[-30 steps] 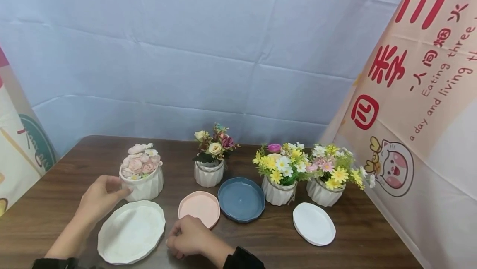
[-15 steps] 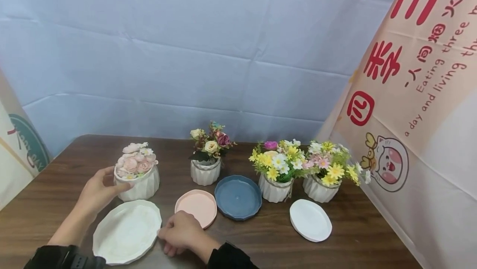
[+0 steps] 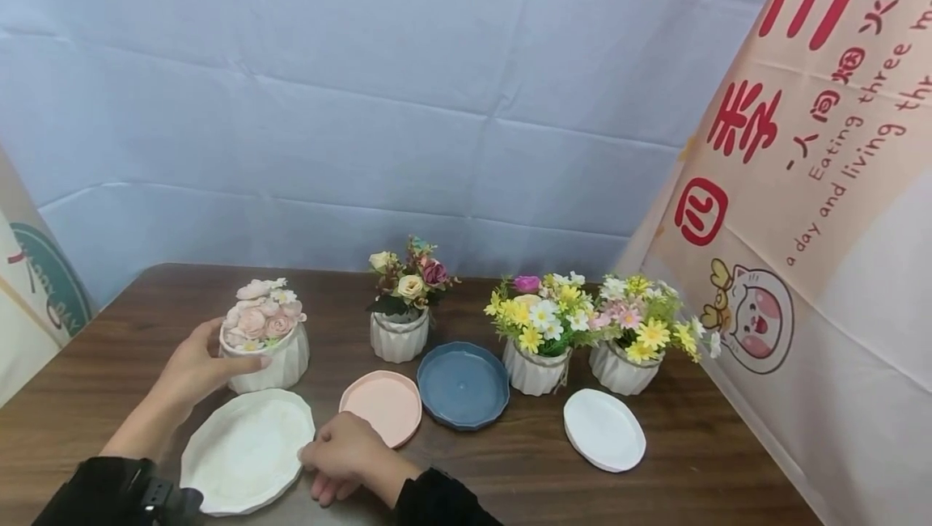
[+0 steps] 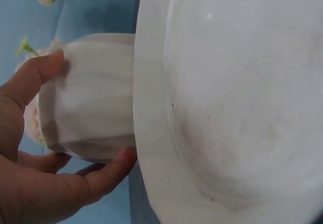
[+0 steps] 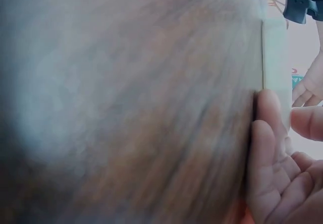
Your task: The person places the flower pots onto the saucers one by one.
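Note:
On the left of the table, a white fluted flowerpot (image 3: 282, 364) stands upright, filled with pale pink roses (image 3: 258, 320). My left hand (image 3: 195, 372) grips it from the left, thumb toward the near side. The left wrist view shows the fingers spread round the pot's wall (image 4: 98, 93). In front of the pot lies a large white plate (image 3: 247, 453) with a faceted rim. My right hand (image 3: 348, 455) pinches the plate's right rim. From the right wrist view, fingertips tuck under the plate's edge (image 5: 275, 52) with the thumb on the other side.
Right of the plate lie a pink dish (image 3: 382, 405), a blue dish (image 3: 463, 386) and a small white dish (image 3: 604, 430). Behind them stand three more potted flower arrangements, among them one with cream and purple roses (image 3: 411, 287). A pale cloth (image 3: 364, 105) hangs behind the table.
My right hand has moved left from beside the white plate and now pinches its rim. My left thumb reaches further across the pot's near side. The head view has shifted slightly.

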Action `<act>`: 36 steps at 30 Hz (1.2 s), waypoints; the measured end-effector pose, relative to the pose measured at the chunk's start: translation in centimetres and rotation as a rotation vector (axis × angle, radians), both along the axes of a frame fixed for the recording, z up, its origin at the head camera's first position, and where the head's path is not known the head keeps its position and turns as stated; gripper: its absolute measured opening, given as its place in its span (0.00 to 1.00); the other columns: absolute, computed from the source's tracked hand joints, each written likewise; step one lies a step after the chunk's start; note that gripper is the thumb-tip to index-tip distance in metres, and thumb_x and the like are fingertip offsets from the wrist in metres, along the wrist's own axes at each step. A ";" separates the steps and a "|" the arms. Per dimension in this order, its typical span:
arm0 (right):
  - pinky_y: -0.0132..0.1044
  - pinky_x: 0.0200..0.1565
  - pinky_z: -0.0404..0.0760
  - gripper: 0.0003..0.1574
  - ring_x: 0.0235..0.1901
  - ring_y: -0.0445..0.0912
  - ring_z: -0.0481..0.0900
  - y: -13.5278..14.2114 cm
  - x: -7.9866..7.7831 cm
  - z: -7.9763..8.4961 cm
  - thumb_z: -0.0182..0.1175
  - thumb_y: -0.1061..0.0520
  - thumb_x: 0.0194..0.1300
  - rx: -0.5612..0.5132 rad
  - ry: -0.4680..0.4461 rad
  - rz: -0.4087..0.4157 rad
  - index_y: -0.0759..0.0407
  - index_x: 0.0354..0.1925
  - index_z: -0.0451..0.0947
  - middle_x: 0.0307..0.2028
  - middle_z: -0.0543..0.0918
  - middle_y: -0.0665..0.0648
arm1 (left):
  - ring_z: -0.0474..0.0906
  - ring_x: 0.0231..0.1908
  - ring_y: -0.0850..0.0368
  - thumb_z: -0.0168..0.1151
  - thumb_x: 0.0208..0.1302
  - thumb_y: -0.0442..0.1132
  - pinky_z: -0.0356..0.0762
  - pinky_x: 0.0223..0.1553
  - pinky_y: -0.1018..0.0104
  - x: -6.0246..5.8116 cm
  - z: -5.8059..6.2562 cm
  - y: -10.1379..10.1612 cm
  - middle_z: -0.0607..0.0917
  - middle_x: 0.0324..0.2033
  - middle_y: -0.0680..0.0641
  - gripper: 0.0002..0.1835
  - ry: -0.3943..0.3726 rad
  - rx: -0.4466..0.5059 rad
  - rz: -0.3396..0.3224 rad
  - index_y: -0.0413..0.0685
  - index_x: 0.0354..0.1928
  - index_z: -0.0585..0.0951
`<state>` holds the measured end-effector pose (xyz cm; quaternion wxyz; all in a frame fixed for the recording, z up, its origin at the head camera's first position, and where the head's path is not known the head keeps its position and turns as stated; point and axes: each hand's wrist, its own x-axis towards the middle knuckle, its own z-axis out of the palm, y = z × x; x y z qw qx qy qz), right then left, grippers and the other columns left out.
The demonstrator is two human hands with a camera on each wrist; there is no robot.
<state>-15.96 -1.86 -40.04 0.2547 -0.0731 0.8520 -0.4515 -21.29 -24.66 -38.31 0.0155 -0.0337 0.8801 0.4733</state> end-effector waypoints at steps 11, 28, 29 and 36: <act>0.33 0.13 0.73 0.16 0.11 0.43 0.76 0.1 0.1 0.1 0.57 0.58 0.61 -0.017 -0.035 -0.005 0.60 0.18 0.74 0.10 0.77 0.55 | 0.66 0.53 0.31 0.71 0.48 0.55 0.77 0.40 0.48 -0.7 0.3 -0.3 0.63 0.57 0.24 0.61 0.037 -0.034 -0.104 0.28 0.68 0.42; 0.34 0.14 0.74 0.17 0.12 0.44 0.78 -0.1 0.2 -0.1 0.57 0.57 0.61 -0.001 -0.010 -0.005 0.60 0.17 0.73 0.10 0.77 0.54 | 0.61 0.56 0.28 0.72 0.49 0.51 0.75 0.43 0.46 -1.6 -0.2 -1.5 0.54 0.60 0.23 0.63 -0.069 0.055 -0.122 0.29 0.68 0.36; 0.34 0.15 0.74 0.17 0.12 0.44 0.78 -0.1 0.2 0.0 0.57 0.57 0.61 0.001 -0.011 -0.004 0.60 0.17 0.73 0.10 0.77 0.54 | 0.60 0.57 0.28 0.71 0.50 0.51 0.75 0.44 0.45 -1.5 -0.2 -1.4 0.54 0.60 0.22 0.63 -0.072 0.054 -0.127 0.29 0.68 0.35; 0.33 0.14 0.74 0.17 0.11 0.43 0.77 0.1 0.2 0.0 0.57 0.58 0.61 -0.004 -0.006 0.000 0.60 0.17 0.72 0.10 0.77 0.54 | 0.63 0.55 0.28 0.71 0.50 0.52 0.77 0.40 0.48 -1.3 -0.2 -1.1 0.55 0.60 0.23 0.62 -0.058 0.053 -0.100 0.30 0.68 0.37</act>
